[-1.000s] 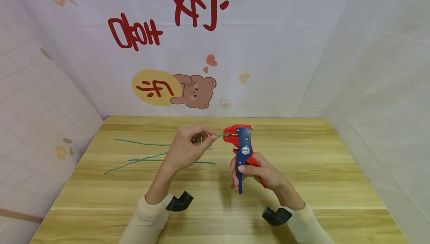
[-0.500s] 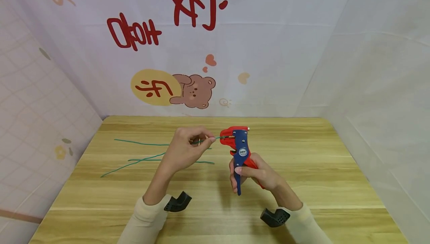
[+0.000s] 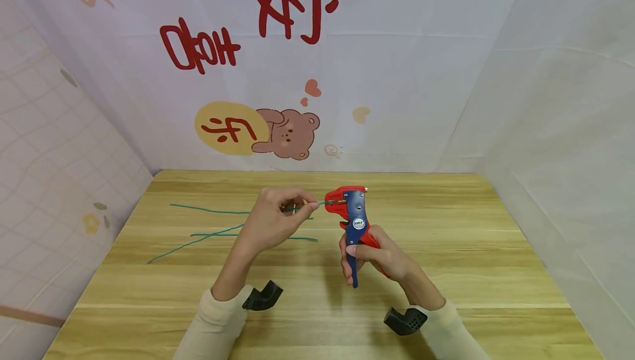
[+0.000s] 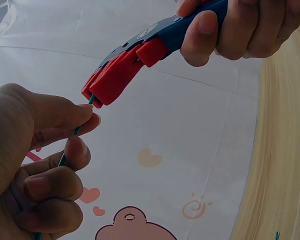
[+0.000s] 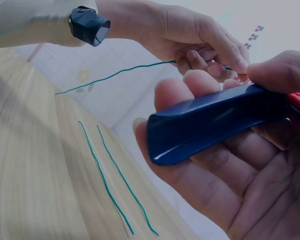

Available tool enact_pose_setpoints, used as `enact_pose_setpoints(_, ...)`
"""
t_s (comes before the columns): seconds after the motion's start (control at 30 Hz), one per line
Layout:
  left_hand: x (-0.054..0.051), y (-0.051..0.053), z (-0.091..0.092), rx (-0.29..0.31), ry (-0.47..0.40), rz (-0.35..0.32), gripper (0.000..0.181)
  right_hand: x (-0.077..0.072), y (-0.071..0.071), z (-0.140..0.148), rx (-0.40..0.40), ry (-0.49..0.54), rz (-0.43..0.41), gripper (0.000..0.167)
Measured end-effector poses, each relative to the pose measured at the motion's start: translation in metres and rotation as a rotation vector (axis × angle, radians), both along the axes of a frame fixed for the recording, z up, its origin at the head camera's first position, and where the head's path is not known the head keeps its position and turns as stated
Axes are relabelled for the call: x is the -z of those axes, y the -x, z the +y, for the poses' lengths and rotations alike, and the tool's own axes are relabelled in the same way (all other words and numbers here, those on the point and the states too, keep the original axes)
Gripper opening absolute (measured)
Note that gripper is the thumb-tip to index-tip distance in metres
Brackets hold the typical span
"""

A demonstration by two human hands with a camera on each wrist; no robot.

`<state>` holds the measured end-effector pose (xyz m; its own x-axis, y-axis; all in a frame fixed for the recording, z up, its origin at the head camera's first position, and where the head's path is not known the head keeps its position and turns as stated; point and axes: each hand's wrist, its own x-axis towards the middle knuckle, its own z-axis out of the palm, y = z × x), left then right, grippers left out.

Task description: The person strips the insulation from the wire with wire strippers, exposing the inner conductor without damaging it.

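My left hand (image 3: 275, 219) pinches a thin green wire (image 5: 122, 71) between thumb and fingertips. One end of that wire runs into the red jaws of a blue and red wire stripper (image 3: 355, 208); the rest trails back past the palm to the lower left. My right hand (image 3: 389, 252) grips the stripper by its handles, thumb across the blue one (image 5: 205, 120). In the left wrist view, the left fingertips are close to the mouth of the tool's red head (image 4: 115, 75). How deep the wire end sits inside is hidden.
Two more green wires lie on the wooden table (image 3: 436, 272) left of centre: an upper one (image 3: 208, 211) and a lower one (image 3: 297, 238). The left arm passes above them. A white printed cloth (image 3: 407, 73) stands behind the table and along both sides.
The wire stripper has shifted slightly left and down, and its red head is a little nearer the left fingertips. The wire's loose end has moved slightly down and left.
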<state>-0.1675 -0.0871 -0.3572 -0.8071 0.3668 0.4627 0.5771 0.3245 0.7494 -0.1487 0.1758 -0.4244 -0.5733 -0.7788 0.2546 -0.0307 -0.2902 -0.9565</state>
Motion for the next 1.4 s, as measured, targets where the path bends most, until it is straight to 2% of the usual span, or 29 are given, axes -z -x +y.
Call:
enact_pose_setpoints(0.3,0.001,0.000,-0.001,0.007,-0.007,-0.006,0.006,0.001,-0.003,-0.002,0.039,-0.012,0.005,0.015)
enact_pose_setpoints(0.57,0.002,0.000,-0.001,-0.018,0.020,0.012,0.005,0.002,-0.003,-0.004,0.072,-0.006,0.057,0.018)
enact_pose_setpoints(0.7,0.001,-0.001,0.000,-0.045,0.046,0.025,0.004,0.000,-0.004,-0.005,0.105,-0.060,0.055,0.019)
enact_pose_setpoints(0.9,0.002,-0.001,-0.001,-0.054,0.057,0.035,0.004,-0.004,-0.007,-0.009,0.167,-0.167,0.042,0.021)
enact_pose_setpoints(1.13,0.002,-0.001,-0.002,-0.051,0.055,0.031,0.004,-0.003,-0.011,-0.012,0.210,-0.173,0.039,0.021)
enact_pose_setpoints(1.4,-0.001,-0.003,-0.002,-0.057,0.069,0.044,0.005,0.004,-0.014,-0.018,0.238,-0.193,0.050,0.016)
